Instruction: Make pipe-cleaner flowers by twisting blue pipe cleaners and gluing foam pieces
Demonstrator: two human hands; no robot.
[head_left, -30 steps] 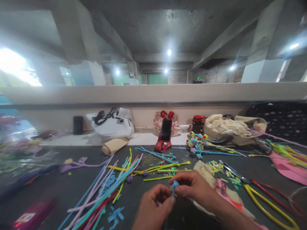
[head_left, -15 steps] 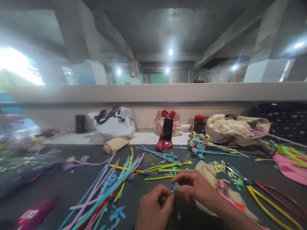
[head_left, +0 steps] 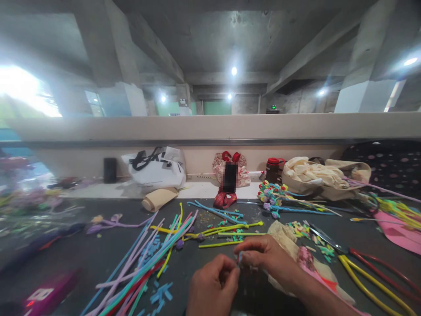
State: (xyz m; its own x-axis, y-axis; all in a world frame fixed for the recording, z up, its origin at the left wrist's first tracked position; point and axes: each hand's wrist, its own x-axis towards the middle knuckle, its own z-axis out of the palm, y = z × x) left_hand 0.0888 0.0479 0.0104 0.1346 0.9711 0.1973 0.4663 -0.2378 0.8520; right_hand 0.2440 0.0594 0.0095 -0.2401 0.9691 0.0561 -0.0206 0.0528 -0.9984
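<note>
My right hand (head_left: pixel 269 260) pinches a small blue fuzzy piece (head_left: pixel 240 258) between thumb and fingers; most of it is hidden. Close beside it, my left hand (head_left: pixel 214 281) is closed with thumb and index fingertip together, and whatever it may hold does not show. Just beyond the fingers lie yellow-green pipe cleaners (head_left: pixel 219 244). To the left is a fan of lilac, teal, red and blue pipe cleaners (head_left: pixel 138 272), with short cut blue pieces (head_left: pixel 161 293) around it. A beige cloth (head_left: pixel 283 237) lies by my right wrist.
Red-and-yellow-handled scissors (head_left: pixel 345 254) lie open at the right, near cut scraps (head_left: pixel 299 229). A bunch of small pipe-cleaner flowers (head_left: pixel 271 197) lies behind. A phone (head_left: pixel 229 177), white bag (head_left: pixel 158 169) and red-capped bottle (head_left: pixel 272 169) line the back. A magenta device (head_left: pixel 49 292) sits front left.
The blue piece shows less between my fingers than before. Both hands have shifted only slightly, and the things on the table lie as they did.
</note>
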